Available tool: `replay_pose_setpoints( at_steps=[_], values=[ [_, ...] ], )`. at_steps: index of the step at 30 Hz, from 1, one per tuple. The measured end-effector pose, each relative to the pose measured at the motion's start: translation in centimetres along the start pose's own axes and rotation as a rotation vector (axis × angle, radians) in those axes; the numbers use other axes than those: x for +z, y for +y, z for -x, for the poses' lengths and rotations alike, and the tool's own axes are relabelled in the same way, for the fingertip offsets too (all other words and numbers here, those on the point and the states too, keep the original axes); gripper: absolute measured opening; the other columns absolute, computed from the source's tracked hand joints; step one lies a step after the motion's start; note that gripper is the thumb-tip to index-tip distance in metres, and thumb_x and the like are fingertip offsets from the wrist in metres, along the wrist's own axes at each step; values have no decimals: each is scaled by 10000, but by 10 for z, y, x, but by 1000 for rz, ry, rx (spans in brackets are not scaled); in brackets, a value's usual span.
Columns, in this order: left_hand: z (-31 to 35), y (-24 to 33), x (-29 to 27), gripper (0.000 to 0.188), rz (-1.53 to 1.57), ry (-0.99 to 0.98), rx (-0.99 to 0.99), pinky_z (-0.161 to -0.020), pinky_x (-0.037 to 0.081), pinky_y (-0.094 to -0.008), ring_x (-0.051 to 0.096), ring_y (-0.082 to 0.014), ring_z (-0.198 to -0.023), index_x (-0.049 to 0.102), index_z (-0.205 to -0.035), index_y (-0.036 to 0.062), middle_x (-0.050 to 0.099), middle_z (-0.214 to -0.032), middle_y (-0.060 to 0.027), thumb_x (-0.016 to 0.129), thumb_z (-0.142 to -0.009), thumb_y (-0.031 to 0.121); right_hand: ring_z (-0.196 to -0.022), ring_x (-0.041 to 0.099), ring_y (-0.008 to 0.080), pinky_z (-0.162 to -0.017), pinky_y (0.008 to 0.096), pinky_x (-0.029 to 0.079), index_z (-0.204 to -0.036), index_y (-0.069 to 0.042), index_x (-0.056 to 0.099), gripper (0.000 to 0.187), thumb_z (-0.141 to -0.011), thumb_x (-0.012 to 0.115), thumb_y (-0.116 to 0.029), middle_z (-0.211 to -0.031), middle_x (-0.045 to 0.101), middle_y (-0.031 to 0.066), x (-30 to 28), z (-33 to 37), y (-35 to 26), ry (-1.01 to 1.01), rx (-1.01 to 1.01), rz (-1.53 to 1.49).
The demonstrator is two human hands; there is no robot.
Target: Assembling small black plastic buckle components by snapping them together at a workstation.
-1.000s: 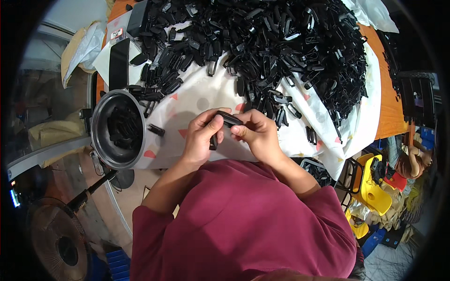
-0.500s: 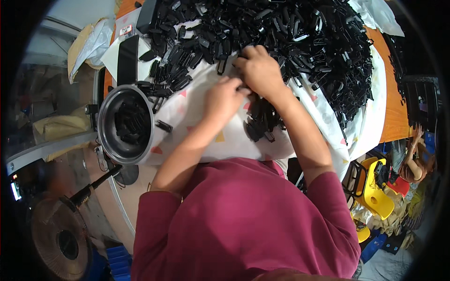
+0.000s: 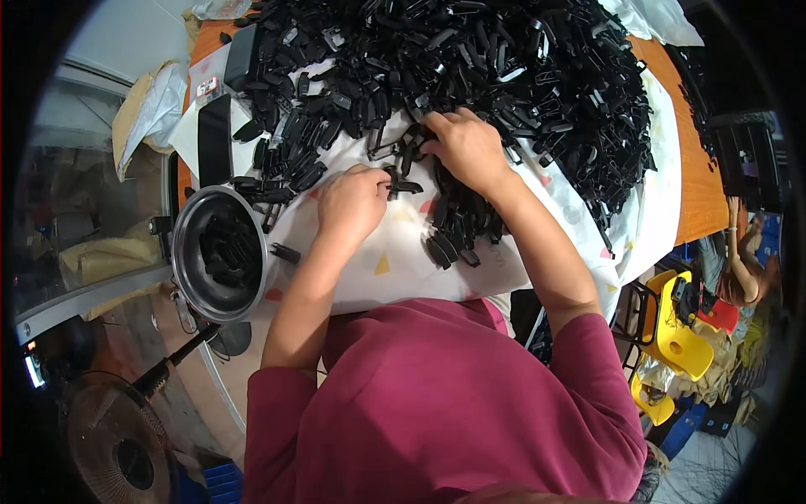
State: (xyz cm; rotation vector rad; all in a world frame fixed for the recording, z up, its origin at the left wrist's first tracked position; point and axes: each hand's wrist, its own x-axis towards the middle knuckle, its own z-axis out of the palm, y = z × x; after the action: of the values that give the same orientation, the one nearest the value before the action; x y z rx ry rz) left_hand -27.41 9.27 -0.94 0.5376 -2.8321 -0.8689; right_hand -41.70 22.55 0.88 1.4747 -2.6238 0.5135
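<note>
Head view: hands [image 3: 474,153] curl backs-up, the right farther forward.

white cloth [image 3: 437,281] bright | glints on black parts [image 3: 579,84] | dim around fan [image 3: 133,464] | fisheye-bent edges, rim black

Near cloth [image 3: 411,273] passable; black pile [image 3: 579,92] blocks beyond.

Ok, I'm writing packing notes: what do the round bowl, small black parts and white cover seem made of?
Bowl: probably metal, smooth and grey, going by bright glints on its rim.
Black parts: likely moulded plastic, mostly satin; the silvery glints could be metal or reflections.
White cover: fabric or plastic sheeting, printed with coloured shapes; its soft folds fit either.
</note>
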Motion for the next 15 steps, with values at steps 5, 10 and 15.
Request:
replay_pose_setpoints(
  at_steps=[5,10,15],
  values=[
    [-9,13,-5,143,-126,-135,-75,-669,465,-386,595,-301,-714,645,-805,82,621,-793,-124,603,-740,203,-791,557,254,-681,339,470,-838,-107,641,175,-676,647,-173,-855,597,54,-9,10,-9,53,9,35],
    [5,4,-21,165,158,-163,-276,-662,474,-300,614,-224,-723,634,-849,43,631,-822,-124,640,-746,172,-799,575,236,-656,341,476,-764,-91,638,140,-680,623,-202,-789,584,85,-7,37,-38,-362,-45,87],
    [32,-6,-32,301,1011,-33,-331,-634,427,-193,546,-76,-734,572,-1043,-17,609,-866,-49,652,-767,73,-773,586,242,-647,335,477,-774,-72,619,161,-675,630,-198,-777,583,95,4,43,-37,-329,-135,227]
  ],
)
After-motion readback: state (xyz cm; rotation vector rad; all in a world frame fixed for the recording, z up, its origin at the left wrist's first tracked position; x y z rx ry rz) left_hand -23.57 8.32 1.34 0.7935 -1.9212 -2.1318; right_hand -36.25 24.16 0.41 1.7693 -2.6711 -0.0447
